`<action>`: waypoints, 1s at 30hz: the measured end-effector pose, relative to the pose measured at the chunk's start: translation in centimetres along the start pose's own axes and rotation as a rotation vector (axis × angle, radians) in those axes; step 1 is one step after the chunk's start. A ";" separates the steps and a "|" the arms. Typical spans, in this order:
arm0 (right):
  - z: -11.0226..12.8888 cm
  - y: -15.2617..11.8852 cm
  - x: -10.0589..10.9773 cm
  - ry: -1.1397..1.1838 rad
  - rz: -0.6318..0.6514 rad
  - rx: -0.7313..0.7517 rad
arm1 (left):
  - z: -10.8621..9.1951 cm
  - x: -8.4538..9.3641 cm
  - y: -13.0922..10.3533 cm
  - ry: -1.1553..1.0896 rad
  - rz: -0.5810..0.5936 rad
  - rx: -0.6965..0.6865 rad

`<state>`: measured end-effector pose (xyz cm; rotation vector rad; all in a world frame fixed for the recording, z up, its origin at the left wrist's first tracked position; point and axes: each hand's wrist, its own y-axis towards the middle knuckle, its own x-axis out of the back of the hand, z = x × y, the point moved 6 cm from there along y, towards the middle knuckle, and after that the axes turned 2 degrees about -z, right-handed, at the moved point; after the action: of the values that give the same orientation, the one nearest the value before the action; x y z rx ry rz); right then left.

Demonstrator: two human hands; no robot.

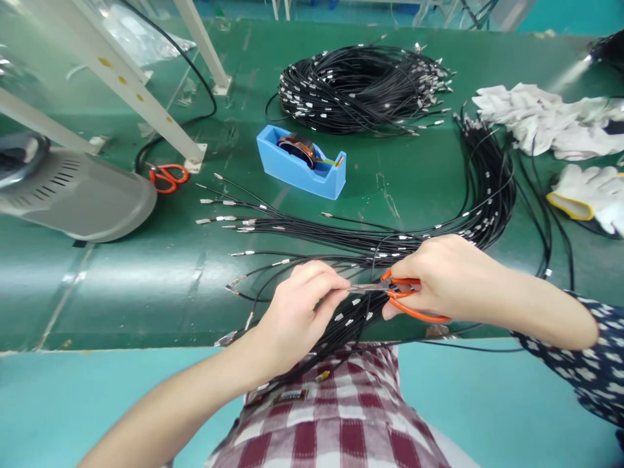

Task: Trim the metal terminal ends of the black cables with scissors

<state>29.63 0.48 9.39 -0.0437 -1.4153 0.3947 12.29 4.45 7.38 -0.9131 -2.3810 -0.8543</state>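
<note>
My right hand (439,276) is closed around the orange handles of a pair of scissors (412,305). The blades point left, and their tips meet the fingertips of my left hand (305,302). Thumb and forefinger of that hand are pinched together on something too small to make out. Beneath both hands runs a bundle of thin black cables (341,234) with silvery connector ends and small white labels. Some of the cables hang over the table's front edge onto a checked apron (336,416).
Behind the hands stands a blue tape dispenser (297,166). Farther back lies a large coil of black cables (361,88). White gloves (541,120) are at right. At left are a grey machine (82,192), other orange-handled scissors (168,177) and white rack legs (146,97) on the green table (146,292).
</note>
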 end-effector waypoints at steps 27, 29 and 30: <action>-2.4 0.5 -3.5 0.921 0.094 -0.344 | 1.4 1.3 0.7 -0.062 -0.127 0.035; -2.5 0.5 -3.3 0.909 0.072 -0.336 | 1.4 1.4 0.8 -0.083 -0.122 0.036; -2.5 0.5 -3.2 0.903 0.062 -0.330 | 1.4 1.4 0.9 -0.102 -0.116 0.046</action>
<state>31.61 0.54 5.78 -0.4771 -0.5692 0.1442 11.75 6.55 7.54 -0.8255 -2.5515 -0.8105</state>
